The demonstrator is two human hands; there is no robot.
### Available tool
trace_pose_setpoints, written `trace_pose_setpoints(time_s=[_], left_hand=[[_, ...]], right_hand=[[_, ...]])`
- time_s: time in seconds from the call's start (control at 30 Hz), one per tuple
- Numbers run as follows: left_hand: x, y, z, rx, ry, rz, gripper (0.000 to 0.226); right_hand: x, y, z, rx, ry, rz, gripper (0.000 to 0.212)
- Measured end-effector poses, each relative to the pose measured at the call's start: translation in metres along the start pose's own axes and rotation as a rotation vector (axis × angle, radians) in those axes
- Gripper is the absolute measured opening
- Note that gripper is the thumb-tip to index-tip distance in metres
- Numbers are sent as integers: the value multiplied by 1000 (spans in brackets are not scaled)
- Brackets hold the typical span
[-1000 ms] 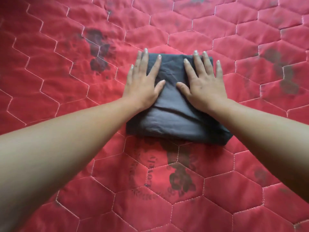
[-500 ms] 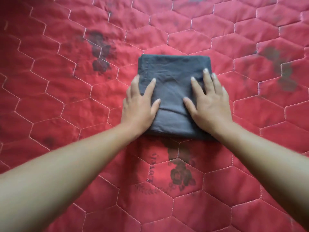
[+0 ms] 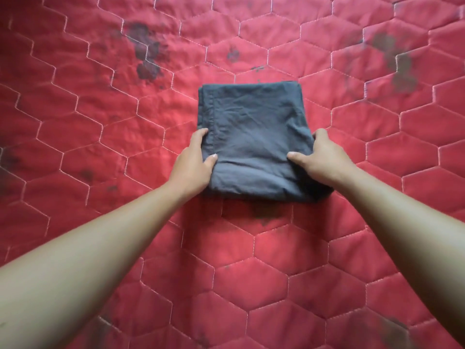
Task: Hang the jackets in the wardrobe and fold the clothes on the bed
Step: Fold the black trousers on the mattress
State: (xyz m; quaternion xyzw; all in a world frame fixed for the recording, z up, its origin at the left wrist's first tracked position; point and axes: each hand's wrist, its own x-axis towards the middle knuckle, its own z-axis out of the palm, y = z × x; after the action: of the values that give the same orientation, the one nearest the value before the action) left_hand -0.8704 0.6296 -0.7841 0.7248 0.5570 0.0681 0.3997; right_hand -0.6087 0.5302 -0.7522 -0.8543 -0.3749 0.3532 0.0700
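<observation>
Both hands have slid off the top of the folded dark grey garment (image 3: pixel 251 132), where they lay flat half a second ago, and now take it by its two side edges. The left hand (image 3: pixel 193 163) pinches the left edge toward the near corner, thumb on top of the cloth and fingers (image 3: pixel 200 135) curled along the side. The right hand (image 3: pixel 320 159) grips the right edge the same way, thumb pressed on the fabric, its other fingers wrapped round the side and mostly hidden. The garment, a single squarish bundle with a stitched hem running down its left side, lies flat near the middle of the red quilted bedspread (image 3: pixel 100 127). Its far edge and far corners are free of the hands. Bare quilt surrounds it on all four sides, out to the edges of the view. Counted: one garment, two hands, one bedspread. Several dark printed patches (image 3: pixel 147 54) mark the quilt, one partly under the garment's near edge.
</observation>
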Motion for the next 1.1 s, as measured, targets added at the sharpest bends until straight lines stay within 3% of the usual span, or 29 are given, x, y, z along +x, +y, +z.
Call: trace_pose_setpoints(time_s=[0.17,0.23,0.33,0.43,0.7,0.87,0.97,1.1], left_hand=[[-79,-16,9,69,-90,-41,75],[-110,-16,13,161,-77,-70,81],[-136,-15,27,432,79,234,76],[-144,-29,56,584,-2,480,74],[-144,-50,74,684,-34,448,80],[-112,-21,46,666,104,509,59],[-60,1,39,743,138,465,70],[-19,-10,46,730,56,369,80]], right_hand=[[-70,41,31,-46,-83,34,61],[-98,55,48,-159,23,14,68],[-127,55,80,-375,379,-276,76],[-133,60,113,-515,297,-527,83],[-123,81,132,-586,194,-497,93],[-104,38,96,-501,385,-547,56],[-58,4,82,-472,432,-577,66],[-4,1,78,-607,297,-543,81]])
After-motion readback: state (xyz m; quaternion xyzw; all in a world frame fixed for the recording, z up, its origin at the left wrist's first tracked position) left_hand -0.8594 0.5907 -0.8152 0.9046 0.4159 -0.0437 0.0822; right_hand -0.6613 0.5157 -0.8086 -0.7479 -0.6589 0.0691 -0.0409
